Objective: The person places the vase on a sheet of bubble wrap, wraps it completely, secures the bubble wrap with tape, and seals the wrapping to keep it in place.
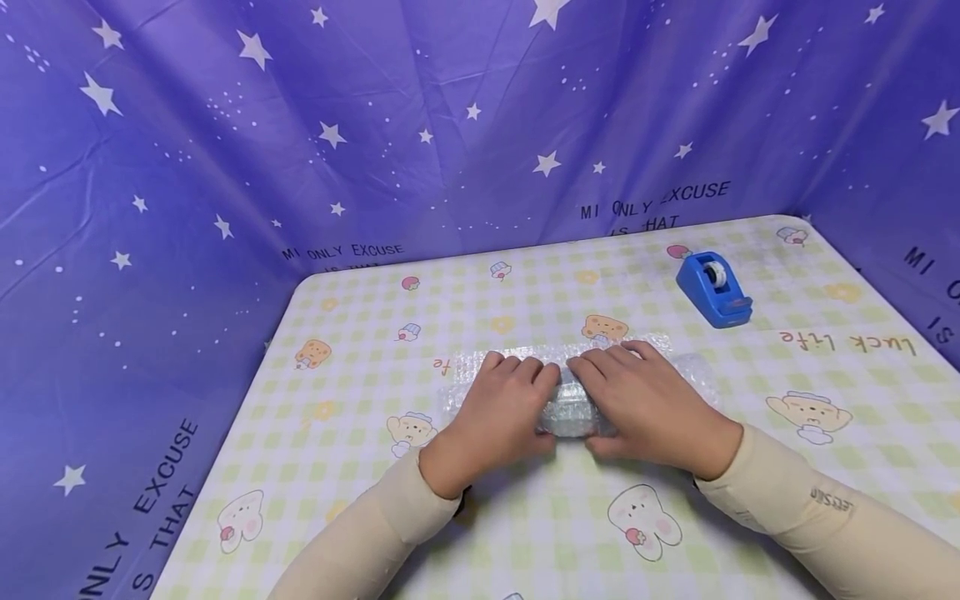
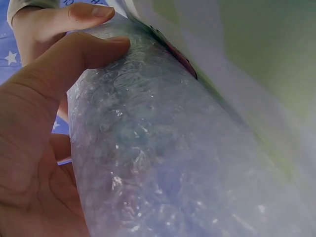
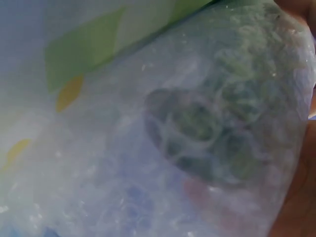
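Near the middle of the table lies a bundle of clear bubble wrap (image 1: 570, 414), rolled around something greenish that I cannot make out. My left hand (image 1: 498, 408) grips the roll's left part, thumb on the near side and fingers over the top. On the right part, my right hand (image 1: 652, 404) holds it the same way, close beside the left. Flat wrap shows beyond the fingers and past both ends. In the left wrist view, the thumb (image 2: 103, 52) presses on the wrap. Through the wrap (image 3: 113, 163) in the right wrist view, a dark rounded end shows blurrily.
A blue tape dispenser (image 1: 716, 292) with a tape roll in it stands at the table's back right. The table (image 1: 300, 467) has a green checked cover with cartoon prints. Purple star-printed curtains (image 1: 450, 125) hang behind it and at both sides.
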